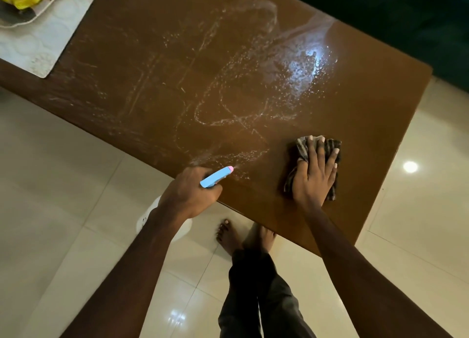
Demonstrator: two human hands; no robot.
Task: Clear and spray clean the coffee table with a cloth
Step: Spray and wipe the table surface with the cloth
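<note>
We are looking down on one smooth brown wooden counter [368,104], beaded with wet spray streaks. Our left hand [189,194] is curling tight around one blue-headed spray bottle [215,177] at the near edge. Our right hand [316,171] is pressing, fingers spread flat, on one crumpled striped cloth [332,144] towards the right corner.

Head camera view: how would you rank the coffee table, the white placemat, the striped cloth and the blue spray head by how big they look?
Largest to smallest as they appear:
1. coffee table
2. white placemat, partly cut off by the frame
3. striped cloth, largely covered by the right hand
4. blue spray head, held in the left hand
</note>
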